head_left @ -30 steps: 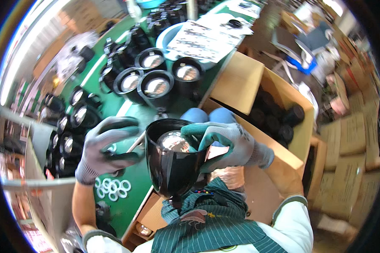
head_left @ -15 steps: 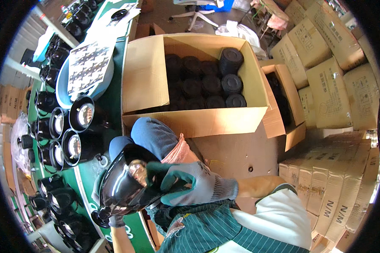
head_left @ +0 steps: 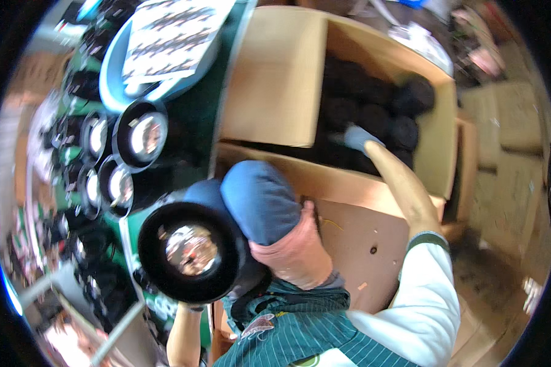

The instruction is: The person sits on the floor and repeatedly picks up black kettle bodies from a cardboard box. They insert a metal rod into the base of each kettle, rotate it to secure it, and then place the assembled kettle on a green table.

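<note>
A glossy black bowl-shaped housing [head_left: 220, 220] with a shiny, mirror-like round centre rests by my lap, its open mouth tilted up toward me. My left hand [head_left: 194, 307] supports it from below and behind; only the glove cuff and forearm show, the fingers being hidden. Reaching forward, my gloved right hand [head_left: 359, 140] is down inside a large open cardboard box [head_left: 434, 174], among black round-topped cylindrical parts [head_left: 415, 96]. Motion blur and shadow hide its fingertips, so whether it grips one is unclear.
Several similar black housings [head_left: 139, 134] stand on the green table [head_left: 193, 128] at left. A blue basin [head_left: 111, 76] there carries a printed sheet [head_left: 171, 40]. Stacked cartons [head_left: 526, 122] line the right side. The box's raised flap [head_left: 275, 73] stands between table and parts.
My right hand has left the housing and reached forward into the box. The housing has turned so its mouth faces me. The whole view has shifted as well.
</note>
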Available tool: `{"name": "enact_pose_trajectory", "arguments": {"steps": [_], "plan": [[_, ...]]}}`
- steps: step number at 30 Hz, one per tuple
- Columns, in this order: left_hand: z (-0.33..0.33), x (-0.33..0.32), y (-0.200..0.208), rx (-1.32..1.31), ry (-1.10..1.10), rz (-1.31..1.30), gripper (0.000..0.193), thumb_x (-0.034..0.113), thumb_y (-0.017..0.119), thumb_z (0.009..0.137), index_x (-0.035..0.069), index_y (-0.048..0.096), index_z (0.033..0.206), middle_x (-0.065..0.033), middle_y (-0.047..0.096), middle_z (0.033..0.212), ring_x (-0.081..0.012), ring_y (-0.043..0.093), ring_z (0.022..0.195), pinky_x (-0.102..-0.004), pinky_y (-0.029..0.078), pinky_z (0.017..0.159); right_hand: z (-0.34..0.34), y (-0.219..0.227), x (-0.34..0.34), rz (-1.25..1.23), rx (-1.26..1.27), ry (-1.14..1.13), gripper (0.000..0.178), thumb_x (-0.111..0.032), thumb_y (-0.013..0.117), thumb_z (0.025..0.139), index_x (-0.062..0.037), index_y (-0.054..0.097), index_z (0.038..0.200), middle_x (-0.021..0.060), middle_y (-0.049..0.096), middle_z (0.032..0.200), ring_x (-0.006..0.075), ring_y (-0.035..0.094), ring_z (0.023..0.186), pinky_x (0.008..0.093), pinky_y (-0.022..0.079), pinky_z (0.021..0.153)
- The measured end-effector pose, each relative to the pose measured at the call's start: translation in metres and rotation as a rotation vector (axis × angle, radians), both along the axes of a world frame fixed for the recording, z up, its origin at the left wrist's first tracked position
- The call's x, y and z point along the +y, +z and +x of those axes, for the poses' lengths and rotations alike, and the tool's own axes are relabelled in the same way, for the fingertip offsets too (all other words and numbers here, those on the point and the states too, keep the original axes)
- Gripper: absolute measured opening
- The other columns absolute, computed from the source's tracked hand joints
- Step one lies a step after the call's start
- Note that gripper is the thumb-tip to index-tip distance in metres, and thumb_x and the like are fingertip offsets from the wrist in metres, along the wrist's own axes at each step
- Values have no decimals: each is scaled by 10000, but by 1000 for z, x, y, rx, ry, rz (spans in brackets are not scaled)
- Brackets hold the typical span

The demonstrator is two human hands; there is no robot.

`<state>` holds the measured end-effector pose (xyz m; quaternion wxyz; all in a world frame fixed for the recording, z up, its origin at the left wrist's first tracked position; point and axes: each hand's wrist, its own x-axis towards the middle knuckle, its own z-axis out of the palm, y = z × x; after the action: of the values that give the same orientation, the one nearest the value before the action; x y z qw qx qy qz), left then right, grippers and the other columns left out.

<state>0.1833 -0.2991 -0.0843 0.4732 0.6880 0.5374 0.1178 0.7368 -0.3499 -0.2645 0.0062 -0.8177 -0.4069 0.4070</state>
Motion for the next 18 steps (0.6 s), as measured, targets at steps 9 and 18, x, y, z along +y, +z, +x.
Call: {"name": "enact_pose_trajectory", "arguments": {"steps": [9,18], "plan": [[-3,-21,-13,-38,136,-179,439,184,600,999,-65,576,1359,-176,663,1298,-261,674,1140,-387,570,984,-46,-128,-1,-288,-425,101,1292,-623,735,774,-109,-50,1662,280,417,1538,460,385,1435,671,264,1150],[-10,-29,-26,-134,178,-231,427,212,593,1010,-57,586,1340,-166,672,1273,-255,679,1120,-386,576,974,-44,134,13,571,-146,-147,1210,-396,919,682,-102,212,1619,261,425,1523,426,457,1391,495,414,1146]]}}
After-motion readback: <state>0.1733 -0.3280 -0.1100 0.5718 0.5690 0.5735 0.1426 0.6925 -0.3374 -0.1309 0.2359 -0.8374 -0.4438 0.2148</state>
